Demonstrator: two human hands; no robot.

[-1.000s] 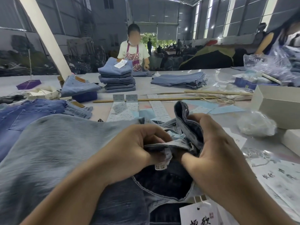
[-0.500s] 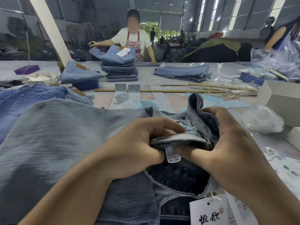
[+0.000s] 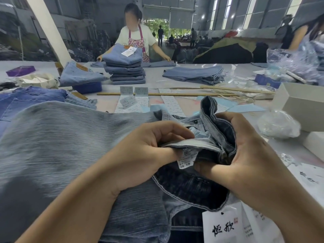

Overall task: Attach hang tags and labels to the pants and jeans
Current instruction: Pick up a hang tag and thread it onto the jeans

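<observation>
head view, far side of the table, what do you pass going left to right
purple box → cream bag → stack of folded jeans → flat pile of jeans → white box

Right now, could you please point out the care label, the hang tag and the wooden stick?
care label point(image 3: 186, 157), head view, printed face.
hang tag point(image 3: 223, 227), head view, white card face.
wooden stick point(image 3: 175, 94), head view, mid-length.

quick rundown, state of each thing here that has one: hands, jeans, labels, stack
left hand: pinches waistband
right hand: grips waistband
jeans: flat, waistband folded open
care label: hanging from the waistband
hang tag: lying at near edge
folded jeans stack: tagged on top
white box: open
</observation>
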